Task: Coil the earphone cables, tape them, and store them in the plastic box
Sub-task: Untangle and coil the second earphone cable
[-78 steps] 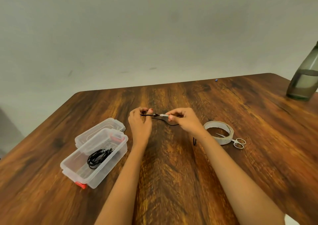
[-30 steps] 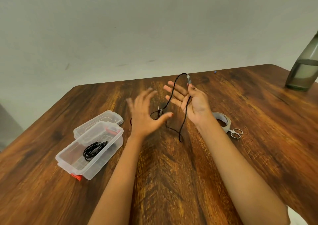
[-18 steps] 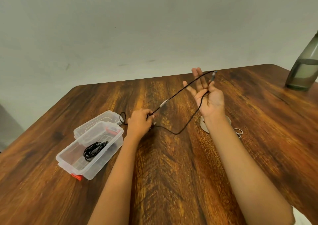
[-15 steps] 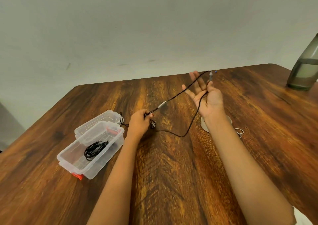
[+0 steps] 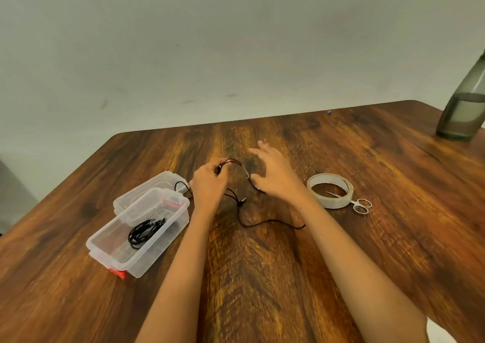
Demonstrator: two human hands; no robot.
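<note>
My left hand (image 5: 208, 185) grips one end of a black earphone cable (image 5: 265, 222) at the middle of the wooden table (image 5: 262, 277). The cable loops up from the fist, across to my right hand (image 5: 273, 177), and trails loose on the wood toward my right forearm. My right hand is beside the left with fingers spread and straight, and the cable runs along its thumb side. Left of my left hand stands the clear plastic box (image 5: 170, 227), open, with a coiled black earphone (image 5: 144, 231) inside. A tape roll (image 5: 330, 190) lies right of my right hand.
Small scissors (image 5: 360, 204) lie partly inside and against the tape roll. The box's clear lid (image 5: 141, 197) leans behind the box. A dark glass bottle (image 5: 465, 106) stands at the table's far right corner. A pale wall rises behind the table.
My right hand has come down and left from its raised, stretched-out position to beside the left hand. The cable, taut between the hands before, now hangs slack on the table.
</note>
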